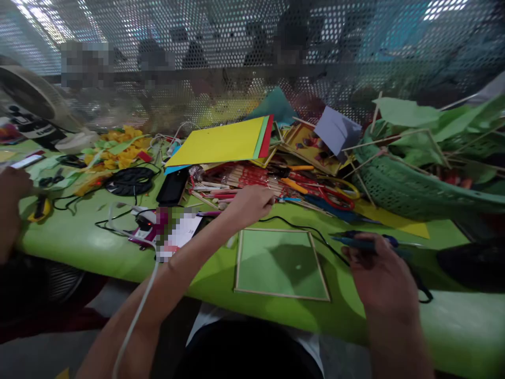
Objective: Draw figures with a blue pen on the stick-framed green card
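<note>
My left hand [254, 204] reaches across to the pile of thin sticks [221, 190] and red-wrapped packs. Its fingers are curled closed at the pile's edge, and whatever they grip is hidden. Over the table's right side, my right hand [382, 271] is closed around a blue-green pen [353, 242], its tip pointing left. A second dark pen-like thing lies close behind that pen, partly covered. Between my hands lies a green square sheet [276, 263] framed with thin wooden sticks, flat near the table's front edge, with a shadow across it.
Coloured paper sheets [221, 142] lie over the pile. Red-handled scissors [337, 200] are beside a green basket [414, 189]. A black phone [172, 187], a purple power strip [155, 229] and cables lie left. Another person's hand [16, 184] is far left, near a fan [37, 92].
</note>
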Demonstrator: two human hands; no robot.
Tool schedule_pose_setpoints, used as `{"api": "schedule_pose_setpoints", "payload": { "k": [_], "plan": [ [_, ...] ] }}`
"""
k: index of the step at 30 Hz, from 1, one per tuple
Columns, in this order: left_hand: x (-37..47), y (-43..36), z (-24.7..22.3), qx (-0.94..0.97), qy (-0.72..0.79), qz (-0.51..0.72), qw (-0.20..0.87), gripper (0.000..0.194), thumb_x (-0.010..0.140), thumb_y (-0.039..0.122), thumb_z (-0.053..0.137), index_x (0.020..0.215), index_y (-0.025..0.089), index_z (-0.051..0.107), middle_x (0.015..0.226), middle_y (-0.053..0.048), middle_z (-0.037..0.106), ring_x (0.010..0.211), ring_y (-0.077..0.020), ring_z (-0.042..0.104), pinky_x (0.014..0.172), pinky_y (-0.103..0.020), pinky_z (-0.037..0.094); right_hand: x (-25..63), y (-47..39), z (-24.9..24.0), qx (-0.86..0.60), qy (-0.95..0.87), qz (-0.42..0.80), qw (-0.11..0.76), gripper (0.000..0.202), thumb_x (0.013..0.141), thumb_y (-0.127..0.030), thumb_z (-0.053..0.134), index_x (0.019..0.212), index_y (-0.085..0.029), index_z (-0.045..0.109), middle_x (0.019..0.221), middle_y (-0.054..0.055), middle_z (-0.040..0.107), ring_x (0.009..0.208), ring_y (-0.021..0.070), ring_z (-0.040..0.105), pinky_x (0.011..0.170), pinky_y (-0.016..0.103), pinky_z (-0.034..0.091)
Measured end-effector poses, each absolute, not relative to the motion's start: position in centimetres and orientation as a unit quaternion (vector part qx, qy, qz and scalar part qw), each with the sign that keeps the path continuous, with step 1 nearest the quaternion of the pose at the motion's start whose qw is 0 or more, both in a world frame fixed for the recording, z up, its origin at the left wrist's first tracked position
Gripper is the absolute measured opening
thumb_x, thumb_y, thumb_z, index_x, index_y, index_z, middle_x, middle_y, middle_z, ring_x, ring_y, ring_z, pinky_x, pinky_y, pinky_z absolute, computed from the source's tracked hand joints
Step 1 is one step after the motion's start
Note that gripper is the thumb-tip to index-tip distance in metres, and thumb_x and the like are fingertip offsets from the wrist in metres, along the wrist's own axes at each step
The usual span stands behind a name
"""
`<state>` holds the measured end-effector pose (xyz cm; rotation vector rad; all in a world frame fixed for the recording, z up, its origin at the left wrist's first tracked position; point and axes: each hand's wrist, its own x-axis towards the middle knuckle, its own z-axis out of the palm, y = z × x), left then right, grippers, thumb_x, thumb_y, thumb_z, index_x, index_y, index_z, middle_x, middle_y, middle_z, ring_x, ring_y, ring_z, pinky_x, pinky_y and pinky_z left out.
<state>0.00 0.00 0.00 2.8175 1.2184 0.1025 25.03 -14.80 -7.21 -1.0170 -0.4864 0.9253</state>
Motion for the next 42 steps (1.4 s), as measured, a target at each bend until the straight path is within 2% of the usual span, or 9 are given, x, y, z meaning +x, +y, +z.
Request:
{"api": "schedule_pose_setpoints", "payload": {
  "k": [5,10,15,19,28,32,35,37,42],
  "plan": [
    [-8.6,-8.5,2.9,0.923,0.368,0.043,0.1,0.012,0.097,0.02,0.06,0.088,0.021,0.068,0.087,0.001,0.07,0.087,-0.0149,0.064,0.08,-0.026,0.043,25.2,-14.9,-7.3,-0.471,-0.234,0.417,0.741,0.029,0.073,-0.044,0.084,0.082,-0.018,0.074,0.079,0.002,0.068,0.063,0.0136,0.063,0.056,0.027,0.057],
    [-17.5,-15.8,0.9,0.905,0.349,-0.01,0.244,0.014,0.096,0.018,0.061,0.087,0.027,0.068,0.083,0.005,0.07,0.082,-0.014,0.064,0.078,-0.027,0.04,25.0,-14.9,-6.9,-0.488,-0.235,0.424,0.726,0.031,0.068,-0.05,0.086,0.08,-0.023,0.075,0.078,-0.002,0.068,0.061,0.0129,0.057,0.055,0.029,0.058],
    [-20.8,-18.3,-0.6,0.872,0.418,0.012,0.254,0.017,0.096,0.026,0.062,0.078,0.024,0.064,0.083,0.002,0.069,0.082,-0.0164,0.062,0.079,-0.029,0.041,25.3,-14.5,-7.5,-0.496,-0.217,0.409,0.735,0.031,0.066,-0.047,0.087,0.078,-0.022,0.075,0.078,-0.001,0.069,0.061,0.0126,0.059,0.054,0.028,0.059],
    [-18.7,-18.3,-1.0,0.854,0.439,0.047,0.277,0.004,0.095,0.023,0.063,0.095,0.026,0.066,0.097,0.001,0.07,0.093,-0.0166,0.063,0.084,-0.029,0.044,25.9,-14.2,-8.3,-0.495,-0.214,0.409,0.736,0.032,0.066,-0.044,0.087,0.08,-0.018,0.074,0.081,-0.001,0.069,0.062,0.0116,0.061,0.055,0.026,0.059],
    [-13.2,-17.4,-5.9,0.878,0.359,0.178,0.263,0.036,0.086,0.019,0.073,0.121,0.029,0.066,0.136,-0.002,0.069,0.129,-0.0199,0.061,0.112,-0.04,0.042,24.5,-14.1,-7.9,-0.487,-0.304,0.357,0.737,0.035,0.074,-0.047,0.087,0.091,-0.019,0.075,0.082,-0.001,0.071,0.059,0.0116,0.063,0.051,0.024,0.052],
    [-12.6,-16.8,-8.0,0.878,0.352,0.223,0.235,0.045,0.088,0.017,0.071,0.131,0.029,0.063,0.145,-0.005,0.065,0.135,-0.0207,0.058,0.116,-0.044,0.041,23.2,-13.9,-7.3,-0.553,-0.395,0.3,0.67,0.032,0.073,-0.046,0.087,0.092,-0.022,0.077,0.068,-0.001,0.069,0.056,0.0133,0.06,0.05,0.024,0.048],
    [-12.3,-16.2,-9.0,0.873,0.35,0.245,0.234,0.043,0.089,0.017,0.069,0.13,0.028,0.064,0.14,-0.005,0.068,0.129,-0.0208,0.062,0.113,-0.045,0.044,22.1,-12.6,-6.6,-0.583,-0.491,0.259,0.593,0.032,0.069,-0.038,0.09,0.095,-0.025,0.077,0.082,0.0,0.075,0.073,0.0184,0.068,0.069,0.032,0.057],
    [-12.2,-15.9,-9.4,0.869,0.35,0.259,0.234,0.04,0.089,0.016,0.069,0.127,0.029,0.065,0.136,-0.004,0.07,0.125,-0.0213,0.065,0.109,-0.046,0.047,21.3,-11.0,-6.1,-0.572,-0.585,0.227,0.529,0.028,0.075,-0.035,0.085,0.101,-0.027,0.077,0.092,0.002,0.077,0.082,0.0204,0.07,0.083,0.037,0.057],
    [-12.2,-15.5,-10.2,0.859,0.34,0.293,0.245,0.038,0.09,0.02,0.069,0.126,0.03,0.066,0.133,-0.003,0.072,0.123,-0.022,0.066,0.105,-0.046,0.049,19.4,-5.6,-5.9,-0.549,-0.749,0.085,0.361,0.022,0.087,-0.028,0.068,0.106,-0.031,0.078,0.103,0.005,0.079,0.093,0.0271,0.071,0.09,0.044,0.053]
  ]
}}
